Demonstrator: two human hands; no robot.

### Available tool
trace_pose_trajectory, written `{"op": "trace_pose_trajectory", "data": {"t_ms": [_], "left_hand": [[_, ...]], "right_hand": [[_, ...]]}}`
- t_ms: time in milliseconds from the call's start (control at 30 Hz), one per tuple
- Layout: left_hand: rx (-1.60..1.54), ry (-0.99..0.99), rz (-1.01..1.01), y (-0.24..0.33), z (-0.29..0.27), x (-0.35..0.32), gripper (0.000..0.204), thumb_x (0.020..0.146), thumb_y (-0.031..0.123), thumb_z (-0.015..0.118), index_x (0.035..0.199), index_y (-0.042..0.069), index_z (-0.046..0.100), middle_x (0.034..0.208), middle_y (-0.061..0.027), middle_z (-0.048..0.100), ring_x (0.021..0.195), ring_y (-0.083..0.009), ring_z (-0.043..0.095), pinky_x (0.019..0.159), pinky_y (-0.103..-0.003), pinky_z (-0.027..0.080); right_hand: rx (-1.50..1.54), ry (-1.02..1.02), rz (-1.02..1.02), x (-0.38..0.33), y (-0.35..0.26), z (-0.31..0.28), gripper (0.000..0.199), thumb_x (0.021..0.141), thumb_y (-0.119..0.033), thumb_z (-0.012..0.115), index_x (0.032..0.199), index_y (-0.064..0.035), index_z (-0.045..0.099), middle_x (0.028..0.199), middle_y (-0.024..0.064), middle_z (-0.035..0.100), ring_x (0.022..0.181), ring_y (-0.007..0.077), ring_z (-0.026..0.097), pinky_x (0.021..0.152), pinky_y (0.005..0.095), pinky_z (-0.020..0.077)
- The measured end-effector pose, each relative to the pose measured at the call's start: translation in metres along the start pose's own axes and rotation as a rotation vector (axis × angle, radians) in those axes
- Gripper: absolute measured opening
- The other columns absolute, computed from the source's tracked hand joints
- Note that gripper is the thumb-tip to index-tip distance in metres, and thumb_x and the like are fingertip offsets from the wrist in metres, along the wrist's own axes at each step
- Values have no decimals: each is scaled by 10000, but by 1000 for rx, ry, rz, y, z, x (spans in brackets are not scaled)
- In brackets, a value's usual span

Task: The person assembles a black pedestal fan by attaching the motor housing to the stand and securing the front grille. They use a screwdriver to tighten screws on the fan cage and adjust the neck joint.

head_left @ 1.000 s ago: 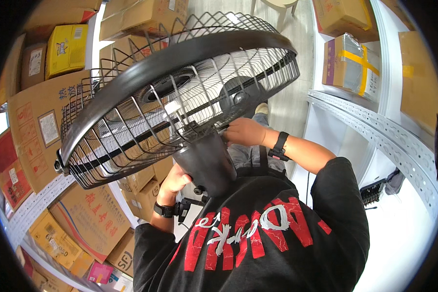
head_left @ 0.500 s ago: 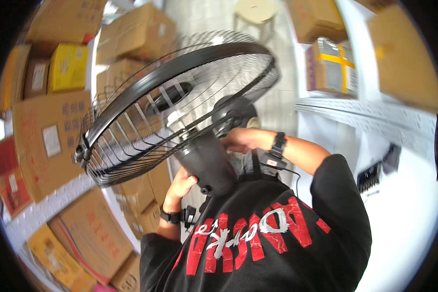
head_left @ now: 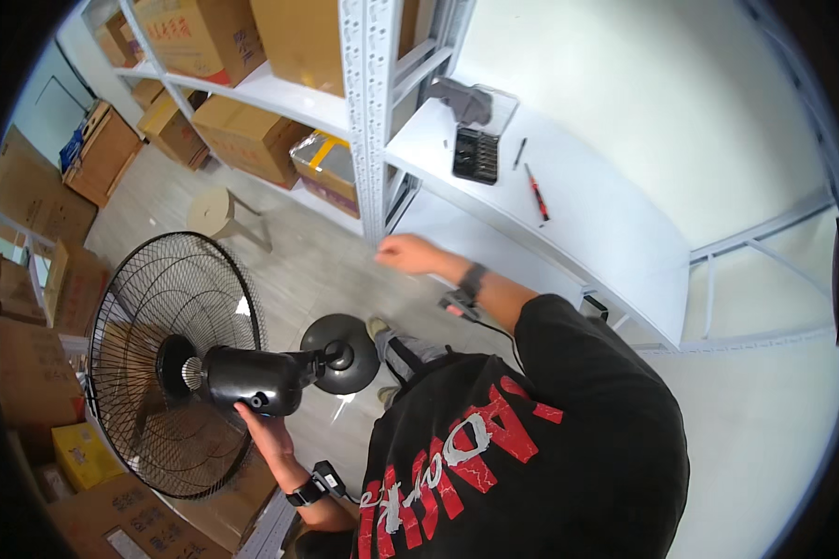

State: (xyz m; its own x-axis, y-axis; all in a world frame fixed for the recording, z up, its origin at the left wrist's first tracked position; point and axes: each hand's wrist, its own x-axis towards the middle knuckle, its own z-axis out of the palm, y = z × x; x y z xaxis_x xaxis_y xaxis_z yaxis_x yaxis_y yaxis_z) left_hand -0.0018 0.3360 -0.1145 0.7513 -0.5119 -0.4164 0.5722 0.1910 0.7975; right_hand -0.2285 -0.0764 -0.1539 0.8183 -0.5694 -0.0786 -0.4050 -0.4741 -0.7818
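Observation:
A black pedestal fan (head_left: 252, 380) stands on the floor to my left, its round wire cage (head_left: 172, 363) facing left and its disc base (head_left: 352, 377) near my feet. My left hand (head_left: 268, 436) grips the underside of the motor housing, with part of its fingers hidden behind it. My right hand (head_left: 408, 254) is raised in the air, apart from the fan and short of the white shelf. Its fingers are curled together; anything inside them is too small or hidden to make out.
On the white shelf (head_left: 615, 252) at the right lie a red screwdriver (head_left: 537, 194), a thin dark tool (head_left: 519, 153) and an open bit case (head_left: 476, 155). A beige stool (head_left: 213, 213) stands beyond the fan. Cardboard boxes (head_left: 252, 140) fill racks ahead and left.
My view has swung right, bringing the white shelf and tools in. My right hand has left the fan and moved out to the right. My left hand stays on the motor housing.

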Motion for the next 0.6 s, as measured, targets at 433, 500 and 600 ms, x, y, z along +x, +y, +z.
{"op": "trace_pose_trajectory", "data": {"t_ms": [433,500,600], "left_hand": [[-90,96,40,20,38,-2,818,991,594,636,1555,37,435,1539,-157,512,1375,-338,547,1159,-517,456],[-72,132,72,21,42,-5,805,995,562,649,1541,9,441,1517,-163,534,1361,-334,559,1159,-505,457],[-69,180,144,18,45,-5,773,1003,507,662,1529,-15,444,1495,-172,556,1350,-333,565,1170,-490,443]], "right_hand": [[-404,509,799,-180,179,-250,564,897,-536,709,1093,-8,666,1081,213,727,1013,388,701,872,479,554],[-367,389,817,-165,169,-251,585,906,-559,698,1116,-13,665,1112,219,724,1060,396,698,897,498,557],[-468,348,761,-158,176,-249,567,894,-545,722,1090,-16,664,1117,215,726,1049,401,701,883,505,562]]}}
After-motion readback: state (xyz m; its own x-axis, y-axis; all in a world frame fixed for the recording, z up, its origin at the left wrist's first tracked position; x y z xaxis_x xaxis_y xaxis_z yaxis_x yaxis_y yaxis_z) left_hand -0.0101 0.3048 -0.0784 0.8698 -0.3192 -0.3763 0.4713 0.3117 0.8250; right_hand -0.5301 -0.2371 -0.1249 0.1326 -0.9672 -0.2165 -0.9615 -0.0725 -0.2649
